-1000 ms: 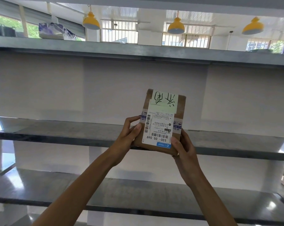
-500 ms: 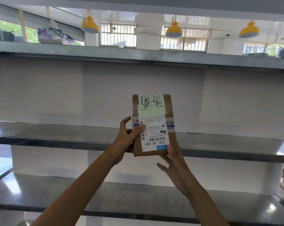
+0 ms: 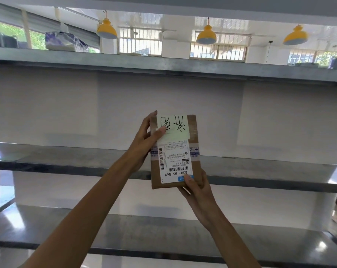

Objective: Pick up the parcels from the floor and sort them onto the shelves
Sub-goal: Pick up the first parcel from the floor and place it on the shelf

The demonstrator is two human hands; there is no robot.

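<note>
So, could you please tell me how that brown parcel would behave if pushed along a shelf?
The parcel probably stays stiff: its cardboard edges look straight between the left hand and right hand. It seems light, held by pinches at two corners. Its taped face may slide on the metal shelf.

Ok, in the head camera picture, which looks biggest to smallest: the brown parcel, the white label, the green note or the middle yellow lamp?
1. brown parcel
2. white label
3. green note
4. middle yellow lamp, but it hangs far off, so it only looks small.
</note>
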